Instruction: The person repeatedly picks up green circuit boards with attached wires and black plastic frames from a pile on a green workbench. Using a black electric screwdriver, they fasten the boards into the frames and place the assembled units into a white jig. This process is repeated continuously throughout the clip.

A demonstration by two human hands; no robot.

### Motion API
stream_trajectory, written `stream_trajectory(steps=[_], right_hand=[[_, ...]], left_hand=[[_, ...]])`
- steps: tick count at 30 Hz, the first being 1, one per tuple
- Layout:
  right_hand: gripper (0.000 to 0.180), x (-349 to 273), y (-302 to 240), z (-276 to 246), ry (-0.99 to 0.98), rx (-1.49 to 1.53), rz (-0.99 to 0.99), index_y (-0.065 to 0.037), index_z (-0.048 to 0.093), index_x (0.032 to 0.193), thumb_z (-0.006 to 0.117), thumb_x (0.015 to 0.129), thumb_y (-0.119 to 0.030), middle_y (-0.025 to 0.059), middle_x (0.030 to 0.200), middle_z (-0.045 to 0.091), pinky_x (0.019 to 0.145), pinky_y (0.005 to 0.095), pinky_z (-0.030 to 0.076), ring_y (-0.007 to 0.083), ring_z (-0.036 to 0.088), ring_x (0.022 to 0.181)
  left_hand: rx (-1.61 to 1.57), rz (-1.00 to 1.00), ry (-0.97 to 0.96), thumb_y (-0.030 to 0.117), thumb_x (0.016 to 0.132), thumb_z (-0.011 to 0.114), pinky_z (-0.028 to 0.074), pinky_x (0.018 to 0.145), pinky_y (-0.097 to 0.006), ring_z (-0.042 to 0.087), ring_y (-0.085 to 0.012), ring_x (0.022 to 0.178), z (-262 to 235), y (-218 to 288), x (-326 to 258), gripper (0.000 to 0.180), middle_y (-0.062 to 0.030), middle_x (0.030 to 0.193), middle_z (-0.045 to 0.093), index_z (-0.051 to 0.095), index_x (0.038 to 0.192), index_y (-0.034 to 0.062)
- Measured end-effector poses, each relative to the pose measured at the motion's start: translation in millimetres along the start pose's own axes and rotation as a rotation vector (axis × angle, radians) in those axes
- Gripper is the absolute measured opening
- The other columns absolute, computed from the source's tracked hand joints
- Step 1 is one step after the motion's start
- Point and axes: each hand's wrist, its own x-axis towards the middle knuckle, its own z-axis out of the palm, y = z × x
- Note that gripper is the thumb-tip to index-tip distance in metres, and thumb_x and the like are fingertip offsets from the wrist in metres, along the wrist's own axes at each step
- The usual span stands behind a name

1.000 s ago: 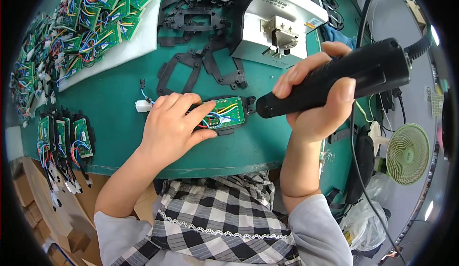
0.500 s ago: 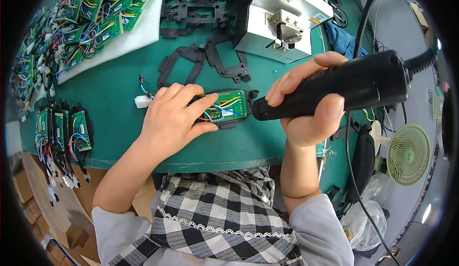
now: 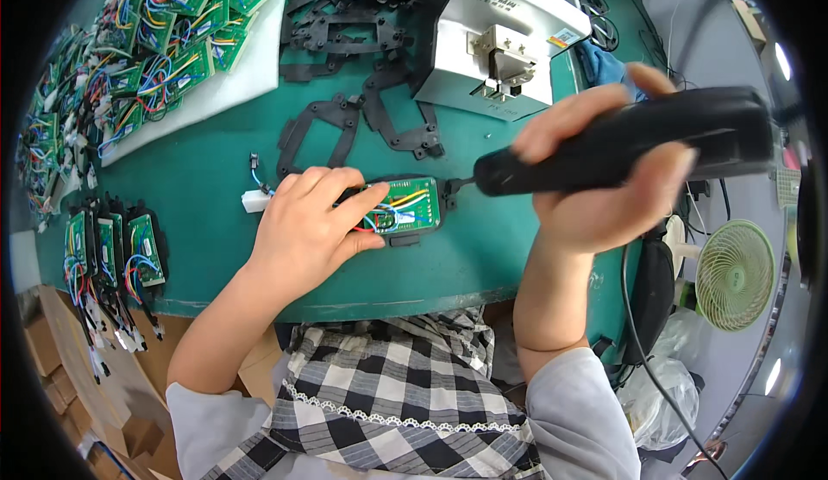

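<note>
My left hand point(image 3: 306, 225) presses flat on a small green circuit board point(image 3: 408, 207) with coloured wires, which sits in a black plastic frame on the green table point(image 3: 207, 152). A white connector point(image 3: 255, 200) on its wires pokes out left of the hand. My right hand point(image 3: 595, 182) grips a black electric screwdriver point(image 3: 630, 142) held almost level. Its tip touches the board's right edge.
A white screw feeder box point(image 3: 496, 40) stands behind the board. Loose black frames point(image 3: 345, 122) lie beside it. A white tray point(image 3: 155, 49) at the far left holds several wired boards; finished boards point(image 3: 112, 251) line the left table edge. A small fan point(image 3: 733, 273) sits at the right.
The screwdriver's tip has stayed at the board's right edge while my left hand keeps holding the board. The view has shifted slightly; nothing was let go.
</note>
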Motion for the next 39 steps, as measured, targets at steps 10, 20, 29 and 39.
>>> stream_trajectory(steps=[10, 20, 29, 39], right_hand=[[0.064, 76, 9, -4, 0.146, -0.11, -0.326, 0.007, 0.042, 0.111, 0.056, 0.088, -0.051, 0.0156, 0.062, 0.057, 0.046, 0.0333, 0.051, 0.0239, 0.058, 0.046], [0.066, 65, 11, -3, 0.16, -0.125, -0.244, 0.009, 0.041, 0.112, 0.052, 0.09, -0.052, 0.0146, 0.063, 0.057, 0.047, 0.034, 0.051, 0.0237, 0.058, 0.046], [0.062, 73, 13, 7, 0.19, -0.205, -0.308, 0.01, 0.043, 0.108, 0.056, 0.089, -0.047, 0.0162, 0.06, 0.058, 0.042, 0.0305, 0.049, 0.0229, 0.059, 0.045], [0.065, 33, 11, 31, 0.089, -0.082, -0.007, 0.008, 0.04, 0.117, 0.048, 0.092, -0.052, 0.0122, 0.064, 0.056, 0.047, 0.0325, 0.049, 0.0218, 0.058, 0.048]], left_hand=[[-0.107, -0.027, 0.076, 0.031, 0.058, 0.082, 0.047, 0.08, -0.039, 0.06, -0.0266, 0.089, 4, -4, -3, 0.051, -0.0087, 0.101, 0.064, 0.064, 0.098, 0.0033], [-0.043, -0.015, 0.059, 0.032, 0.06, 0.081, 0.045, 0.075, -0.036, 0.06, -0.0234, 0.087, 2, -3, -4, 0.047, -0.0039, 0.1, 0.065, 0.067, 0.097, 0.0059], [-0.046, -0.008, 0.063, 0.031, 0.059, 0.081, 0.044, 0.073, -0.035, 0.059, -0.0213, 0.085, 2, -2, -2, 0.045, -0.0023, 0.097, 0.065, 0.068, 0.095, 0.0067], [-0.025, 0.013, 0.098, 0.028, 0.058, 0.081, 0.044, 0.074, -0.035, 0.059, -0.0203, 0.085, 2, -2, -5, 0.042, -0.0003, 0.099, 0.064, 0.068, 0.093, 0.0083]])
